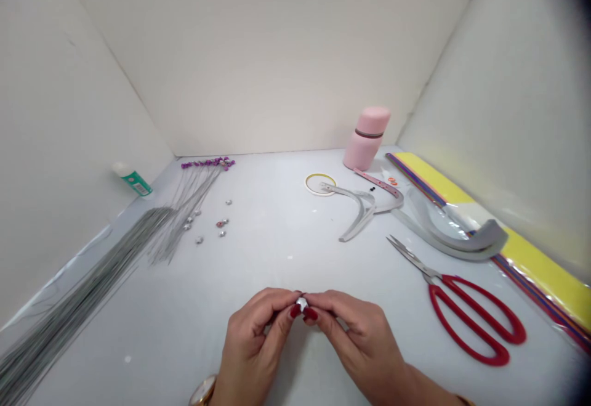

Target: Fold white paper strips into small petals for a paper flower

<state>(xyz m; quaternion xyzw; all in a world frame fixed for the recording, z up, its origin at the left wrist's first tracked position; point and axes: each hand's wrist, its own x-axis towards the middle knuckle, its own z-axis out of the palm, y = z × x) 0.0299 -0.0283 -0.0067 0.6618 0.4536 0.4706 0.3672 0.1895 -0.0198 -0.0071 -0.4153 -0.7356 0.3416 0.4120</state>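
Between the fingertips of both hands is a small silvery folded paper star [301, 304], close to the table's front. My left hand [258, 332] pinches its left side with thumb and forefinger. From the other side, my right hand [353, 335] pinches it the same way. The fingertips partly cover the star. Several similar silver stars [222, 233] lie on the table to the left, one with a reddish mark. Red-handled scissors [475, 316] rest to the right of my right hand, their blades slightly apart.
Wire stems [92, 289] lie in a bundle at left, near purple-tipped stems [207, 163] and a green-white tube [135, 182]. Pale paper strips [360, 209], a tape ring [321, 185], a pink bottle [367, 139] and packaged coloured sheets [521, 252] occupy the right. White walls enclose the table.
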